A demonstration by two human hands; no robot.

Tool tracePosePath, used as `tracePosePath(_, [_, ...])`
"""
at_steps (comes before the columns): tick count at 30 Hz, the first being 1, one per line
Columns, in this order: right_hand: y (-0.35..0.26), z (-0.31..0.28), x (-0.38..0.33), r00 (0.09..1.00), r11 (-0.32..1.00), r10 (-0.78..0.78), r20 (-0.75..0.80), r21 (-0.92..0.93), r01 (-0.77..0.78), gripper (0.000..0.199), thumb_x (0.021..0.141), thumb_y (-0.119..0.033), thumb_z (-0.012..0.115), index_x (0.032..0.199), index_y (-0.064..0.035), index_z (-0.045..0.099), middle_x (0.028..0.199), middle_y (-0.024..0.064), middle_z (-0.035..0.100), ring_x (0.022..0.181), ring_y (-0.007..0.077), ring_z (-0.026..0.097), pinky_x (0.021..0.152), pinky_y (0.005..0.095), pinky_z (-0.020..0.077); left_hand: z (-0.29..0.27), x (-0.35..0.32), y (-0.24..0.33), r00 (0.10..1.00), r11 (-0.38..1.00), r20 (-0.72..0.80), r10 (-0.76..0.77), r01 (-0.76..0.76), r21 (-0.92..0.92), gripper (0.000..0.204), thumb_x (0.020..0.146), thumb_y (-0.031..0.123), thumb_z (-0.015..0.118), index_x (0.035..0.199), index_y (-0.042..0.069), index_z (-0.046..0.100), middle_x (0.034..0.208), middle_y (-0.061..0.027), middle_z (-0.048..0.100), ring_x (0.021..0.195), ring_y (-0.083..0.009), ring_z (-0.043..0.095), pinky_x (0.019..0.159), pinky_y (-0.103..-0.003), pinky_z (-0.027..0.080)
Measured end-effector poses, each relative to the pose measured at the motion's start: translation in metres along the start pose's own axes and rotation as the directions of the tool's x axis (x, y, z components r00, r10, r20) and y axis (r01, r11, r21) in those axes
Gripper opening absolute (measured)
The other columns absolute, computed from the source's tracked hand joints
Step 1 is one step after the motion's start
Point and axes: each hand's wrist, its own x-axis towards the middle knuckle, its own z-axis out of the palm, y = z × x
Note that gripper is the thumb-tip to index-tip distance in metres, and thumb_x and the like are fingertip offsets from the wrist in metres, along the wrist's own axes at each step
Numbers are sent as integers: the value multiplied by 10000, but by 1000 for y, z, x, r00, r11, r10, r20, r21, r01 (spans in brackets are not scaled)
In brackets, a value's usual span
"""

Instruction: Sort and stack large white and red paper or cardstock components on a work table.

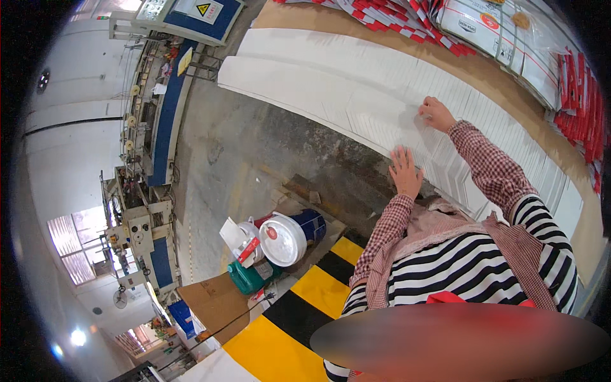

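Note:
A long, fanned row of thin white paper pieces (356,83), overlapping like shingles, stretches across the table in front of me. My left hand (406,173) lies flat on the near edge of the row, its fingers spread and nothing gripped. Farther in and to the right, my right hand (437,114) rests over the row with its fingers curled together. Whatever those fingers may pinch is too small to make out. Checked sleeves cover both forearms.
Brown board (407,39) lies under the paper. Red-and-white packets (582,95) and a strapped white bundle (490,32) sit at the far right. A white-lidded bucket (282,240), a green jug (249,276) and a yellow-black striped surface (318,290) are at lower left. Blue-and-cream machinery (168,121) stands beyond.

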Motion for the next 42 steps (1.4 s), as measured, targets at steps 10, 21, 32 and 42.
tracePosePath(10, [25,25,-7,877,948,280,390,33,-317,430,736,-405,604,696,12,509,636,165,522,618,314,511,586,385,389,-3,4,-3,1000,1000,9,-8,8,10,732,809,344,540,1361,57,155,1433,-135,32,1305,-369,32,972,-546,218])
tracePosePath(21, [-5,17,-4,932,888,317,175,292,-356,303,695,-272,658,854,-31,567,845,150,545,784,318,528,710,374,425,-4,4,-9,999,1000,-31,-4,4,-5,756,782,320,580,1372,116,153,1431,-146,19,1297,-389,43,970,-555,215])
tracePosePath(32, [-1,-8,8,921,895,201,333,320,-311,306,632,-246,707,745,-39,513,659,109,494,611,256,492,603,332,413,2,1,-3,999,1000,-46,6,-5,10,761,777,324,585,1371,126,152,1425,-169,3,1289,-413,39,966,-551,233])
tracePosePath(42, [15,16,-20,888,923,308,340,120,-366,387,762,-356,581,670,17,536,628,179,524,583,302,503,568,388,385,-5,6,-5,1000,1000,-25,-6,6,4,771,763,326,601,1365,117,169,1417,-180,40,1284,-417,54,973,-549,218])
